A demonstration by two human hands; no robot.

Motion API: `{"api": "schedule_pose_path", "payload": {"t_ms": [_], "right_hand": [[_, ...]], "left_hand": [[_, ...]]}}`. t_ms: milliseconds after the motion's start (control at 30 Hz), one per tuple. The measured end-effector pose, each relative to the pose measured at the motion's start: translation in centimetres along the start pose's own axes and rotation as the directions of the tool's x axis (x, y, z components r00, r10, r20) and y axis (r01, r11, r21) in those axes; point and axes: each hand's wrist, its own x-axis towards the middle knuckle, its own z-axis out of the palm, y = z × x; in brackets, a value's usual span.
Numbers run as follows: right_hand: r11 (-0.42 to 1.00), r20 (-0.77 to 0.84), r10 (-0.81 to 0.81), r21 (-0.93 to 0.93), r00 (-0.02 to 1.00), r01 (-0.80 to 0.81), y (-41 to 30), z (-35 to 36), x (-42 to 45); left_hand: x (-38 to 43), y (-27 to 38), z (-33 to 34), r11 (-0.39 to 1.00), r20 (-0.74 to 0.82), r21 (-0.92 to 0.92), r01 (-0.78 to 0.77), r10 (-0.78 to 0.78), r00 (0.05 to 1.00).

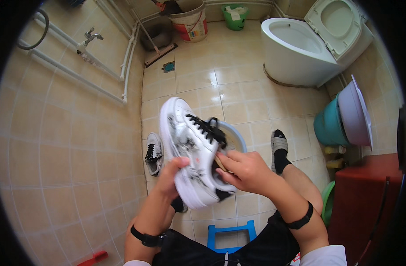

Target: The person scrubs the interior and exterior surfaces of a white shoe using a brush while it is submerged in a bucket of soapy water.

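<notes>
In the middle of the view, a white sneaker (181, 133) with black laces and dark printed patterns is held up, toe pointing away from me. My left hand (171, 174) grips it by the sole side, thumb pressed on the upper. At the shoe's opening, my right hand (246, 171) pinches a narrow tan object (220, 164), perhaps a brush handle; its far end is hidden inside the shoe. Behind the sneaker, a pale blue basin (238, 134) holding cloudy liquid stands on the floor, partly covered. A matching sneaker (153, 154) rests on the floor by the left wall.
A blue plastic stool (232, 227) is between my legs. To the right stand a teal bucket (329, 121), a lilac basin (356, 114) and a red cabinet (366, 196). Farther off are a toilet (296, 63), a floor squeegee (161, 55) and a paint bucket (189, 28).
</notes>
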Motion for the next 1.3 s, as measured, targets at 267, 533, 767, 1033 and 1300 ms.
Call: {"api": "schedule_pose_path", "payload": {"t_ms": [267, 533, 767, 1033, 1300], "right_hand": [[0.999, 0.011, 0.031, -0.010, 0.999, -0.031, -0.2, -0.5, -0.3], [0.990, -0.002, 0.044, 0.134, 0.999, -0.043, 0.2, 0.0, -0.2], [0.982, -0.031, 0.066, 0.177, 0.997, -0.060, -0.1, 0.2, -0.5], [0.990, 0.038, 0.044, 0.132, 0.998, -0.048, 0.7, 0.3, -0.6], [0.995, 0.082, 0.077, 0.060, 0.994, -0.082, 0.6, 0.9, -0.9]], "left_hand": [[0.6, 0.0, 0.2, 1.000, 0.021, 0.003, 0.006, -0.006, 1.000], [-0.4, -0.4, 2.1, 0.994, 0.070, 0.111, -0.020, 0.013, 0.997], [-0.2, -0.4, 2.1, 0.999, 0.141, 0.027, -0.041, 0.037, 0.989], [0.5, 0.3, 0.0, 0.999, -0.085, 0.039, 0.020, -0.016, 0.996], [-0.2, -0.9, 0.7, 0.980, -0.164, 0.192, 0.051, -0.019, 0.986]]}}
